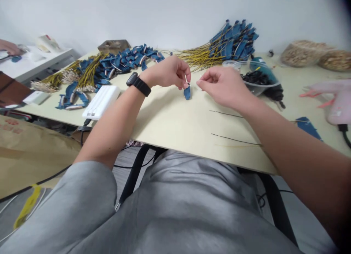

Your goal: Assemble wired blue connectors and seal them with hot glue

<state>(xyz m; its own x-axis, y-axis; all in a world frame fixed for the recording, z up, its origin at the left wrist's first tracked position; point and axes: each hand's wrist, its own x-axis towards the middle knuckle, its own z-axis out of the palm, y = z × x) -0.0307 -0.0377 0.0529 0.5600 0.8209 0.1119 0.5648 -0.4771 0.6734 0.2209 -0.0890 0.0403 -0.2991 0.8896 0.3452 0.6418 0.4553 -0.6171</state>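
Above the middle of the pale table (175,126), my left hand (175,73) pinches the top of a small blue piece (187,93), which hangs down from the fingertips. My right hand (219,83) is just to its right, thumb and fingertips pressed together; whatever they hold is too small to make out. A gap separates the two hands. Two thin dark wires (227,114) lie on the table under my right forearm.
Yellow-stemmed blue bundles (233,41) stand at the back, with more blue pieces (120,62) at left. A clear bowl (257,87) of black items, a white power bank (101,102) and a pink tool (340,100) are around. A person's hand (9,47) shows far left.
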